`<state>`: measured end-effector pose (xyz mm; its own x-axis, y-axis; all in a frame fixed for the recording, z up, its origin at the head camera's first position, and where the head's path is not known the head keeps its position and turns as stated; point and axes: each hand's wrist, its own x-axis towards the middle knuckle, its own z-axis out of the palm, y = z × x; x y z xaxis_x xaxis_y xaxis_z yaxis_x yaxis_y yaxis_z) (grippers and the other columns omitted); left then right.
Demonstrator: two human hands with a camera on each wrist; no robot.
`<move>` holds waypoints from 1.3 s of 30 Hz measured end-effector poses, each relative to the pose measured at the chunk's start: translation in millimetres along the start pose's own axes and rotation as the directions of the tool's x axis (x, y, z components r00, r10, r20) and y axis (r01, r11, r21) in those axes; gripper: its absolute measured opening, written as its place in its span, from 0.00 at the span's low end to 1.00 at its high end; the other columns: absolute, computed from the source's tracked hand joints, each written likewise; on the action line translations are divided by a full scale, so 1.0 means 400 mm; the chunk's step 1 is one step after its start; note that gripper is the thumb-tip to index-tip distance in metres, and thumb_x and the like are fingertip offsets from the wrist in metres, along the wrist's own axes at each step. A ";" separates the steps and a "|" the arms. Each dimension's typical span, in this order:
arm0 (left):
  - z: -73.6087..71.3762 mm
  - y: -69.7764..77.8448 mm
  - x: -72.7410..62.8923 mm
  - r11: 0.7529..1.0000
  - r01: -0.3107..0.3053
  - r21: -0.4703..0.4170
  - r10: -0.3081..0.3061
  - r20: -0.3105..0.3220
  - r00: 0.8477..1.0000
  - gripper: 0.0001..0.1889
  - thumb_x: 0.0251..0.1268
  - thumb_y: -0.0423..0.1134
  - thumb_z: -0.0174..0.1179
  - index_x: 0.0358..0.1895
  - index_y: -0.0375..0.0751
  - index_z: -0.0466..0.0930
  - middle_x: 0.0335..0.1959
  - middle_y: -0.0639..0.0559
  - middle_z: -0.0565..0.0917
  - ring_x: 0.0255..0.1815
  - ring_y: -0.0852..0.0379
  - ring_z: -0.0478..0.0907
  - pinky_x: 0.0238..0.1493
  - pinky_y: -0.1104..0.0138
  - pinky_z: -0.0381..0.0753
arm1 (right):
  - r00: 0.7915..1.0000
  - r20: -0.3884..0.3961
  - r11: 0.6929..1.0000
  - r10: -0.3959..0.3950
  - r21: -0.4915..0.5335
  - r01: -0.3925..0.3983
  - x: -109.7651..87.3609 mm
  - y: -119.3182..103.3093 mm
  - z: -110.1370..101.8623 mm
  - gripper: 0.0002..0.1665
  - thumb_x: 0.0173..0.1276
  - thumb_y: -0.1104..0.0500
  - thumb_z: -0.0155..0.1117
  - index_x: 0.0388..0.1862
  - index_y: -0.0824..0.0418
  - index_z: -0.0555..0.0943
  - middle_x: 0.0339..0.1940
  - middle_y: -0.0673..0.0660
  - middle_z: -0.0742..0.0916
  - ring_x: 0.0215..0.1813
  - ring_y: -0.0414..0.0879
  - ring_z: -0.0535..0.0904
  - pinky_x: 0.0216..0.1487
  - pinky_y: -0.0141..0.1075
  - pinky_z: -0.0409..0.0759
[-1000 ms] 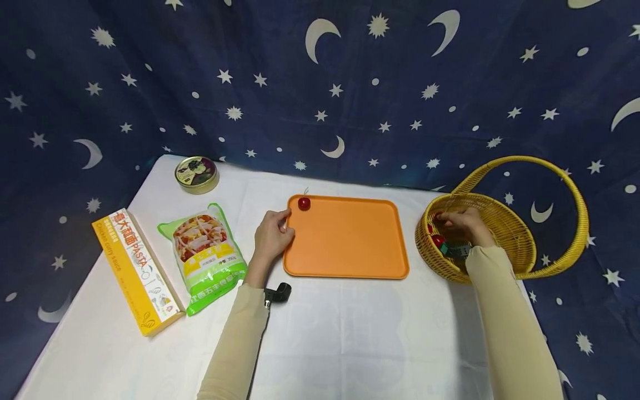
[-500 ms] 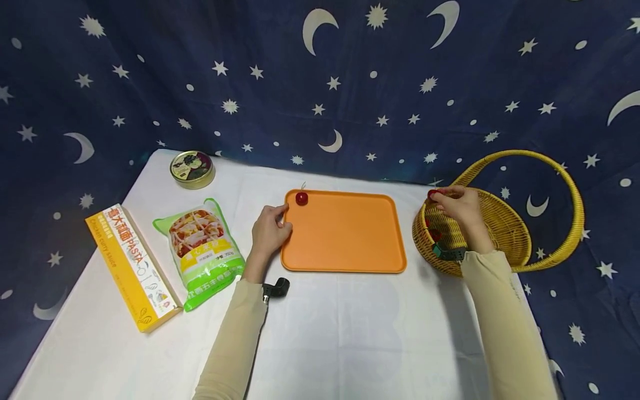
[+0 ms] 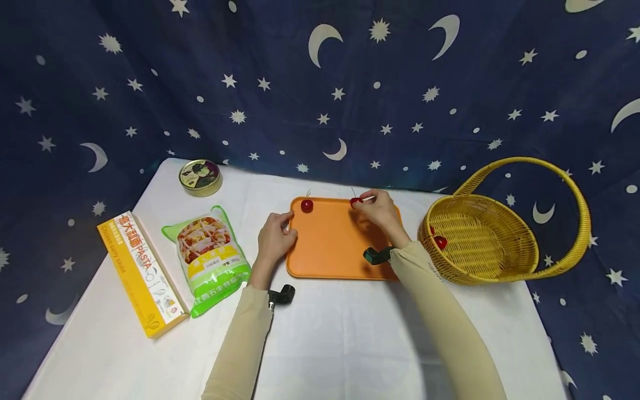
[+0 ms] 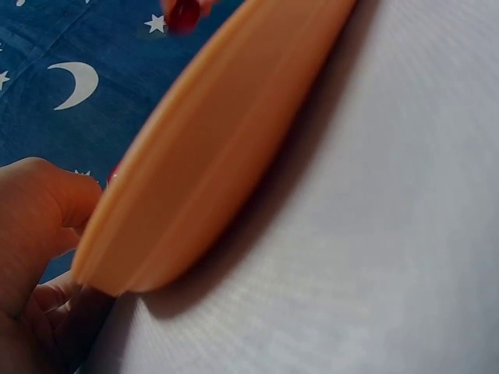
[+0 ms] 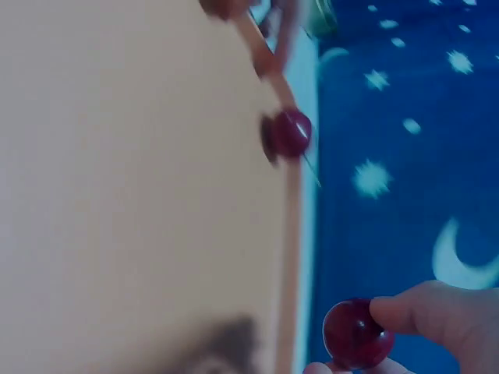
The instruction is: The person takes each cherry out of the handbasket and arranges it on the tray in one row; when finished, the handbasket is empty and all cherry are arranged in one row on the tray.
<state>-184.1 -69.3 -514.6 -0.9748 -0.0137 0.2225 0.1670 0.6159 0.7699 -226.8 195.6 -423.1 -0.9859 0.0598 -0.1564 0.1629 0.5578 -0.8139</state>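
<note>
The right hand (image 3: 382,214) pinches a red cherry (image 3: 355,202) between thumb and fingertips at the tray's far edge; whether the fruit touches the rim cannot be told. The left hand (image 3: 274,238) grips the left edge of the orange tray (image 3: 330,244), near a second cherry (image 3: 307,206) in its far left corner. Right stands a wicker basket (image 3: 477,244) with red fruit (image 3: 440,242). Left lie a green bag (image 3: 210,258) with Chinese lettering, a box (image 3: 142,272) reading "PASTA" and "Chicken curry sauce", and, farther, a round tin (image 3: 200,178), its print too small to read.
</note>
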 end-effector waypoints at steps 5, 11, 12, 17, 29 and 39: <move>0.002 0.000 -0.001 1.000 -0.002 0.004 0.002 -0.001 1.000 0.26 0.51 0.33 0.60 0.59 0.35 0.81 0.38 0.42 0.77 0.27 0.53 0.73 0.31 0.60 0.70 | 1.000 0.018 0.998 0.006 0.070 -0.007 0.022 -0.018 0.096 0.18 0.59 0.60 0.71 0.46 0.69 0.81 0.36 0.66 0.88 0.35 0.63 0.86 0.32 0.44 0.83; 0.005 -0.002 0.000 1.000 -0.022 0.000 0.022 -0.010 1.000 0.26 0.50 0.32 0.61 0.58 0.35 0.81 0.39 0.42 0.78 0.26 0.53 0.72 0.29 0.60 0.69 | 1.000 0.008 0.996 -0.021 0.091 0.020 0.038 -0.032 0.166 0.16 0.59 0.61 0.71 0.43 0.68 0.81 0.33 0.67 0.88 0.28 0.57 0.85 0.22 0.32 0.75; 0.007 -0.002 0.000 1.000 -0.023 0.001 0.023 -0.011 1.000 0.26 0.50 0.32 0.61 0.58 0.35 0.82 0.39 0.42 0.78 0.26 0.53 0.72 0.29 0.60 0.69 | 1.000 -0.002 0.996 -0.027 0.082 0.027 0.039 -0.033 0.175 0.16 0.59 0.61 0.71 0.43 0.68 0.82 0.32 0.66 0.88 0.27 0.55 0.85 0.21 0.31 0.73; 0.007 -0.002 0.001 1.000 -0.011 0.011 0.012 -0.011 1.000 0.26 0.50 0.33 0.62 0.58 0.36 0.82 0.39 0.42 0.78 0.25 0.54 0.72 0.29 0.61 0.69 | 0.996 -0.080 0.999 -0.044 -0.006 0.044 0.045 -0.036 0.212 0.16 0.57 0.56 0.72 0.42 0.63 0.85 0.28 0.58 0.87 0.25 0.47 0.80 0.26 0.31 0.71; 0.006 0.000 0.000 1.000 -0.016 -0.002 0.016 -0.020 1.000 0.27 0.48 0.34 0.60 0.57 0.35 0.82 0.38 0.42 0.77 0.25 0.52 0.72 0.29 0.59 0.69 | 0.993 -0.118 0.997 -0.021 -0.082 0.011 0.049 -0.039 0.247 0.16 0.56 0.53 0.74 0.40 0.61 0.85 0.30 0.57 0.86 0.31 0.50 0.79 0.30 0.36 0.70; 0.005 -0.006 0.003 1.000 0.005 0.013 -0.005 0.004 1.000 0.27 0.50 0.34 0.61 0.59 0.37 0.82 0.39 0.43 0.77 0.27 0.53 0.73 0.30 0.60 0.70 | 0.993 -0.119 0.999 -0.015 -0.047 0.009 0.051 -0.037 0.241 0.17 0.59 0.49 0.72 0.37 0.61 0.85 0.29 0.57 0.87 0.33 0.50 0.81 0.33 0.37 0.73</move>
<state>-186.2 -69.3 -517.5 -0.9763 -0.0139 0.2158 0.1599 0.6256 0.7635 -245.6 108.8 -468.4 -0.9858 0.1492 -0.0767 0.1517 0.5969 -0.7878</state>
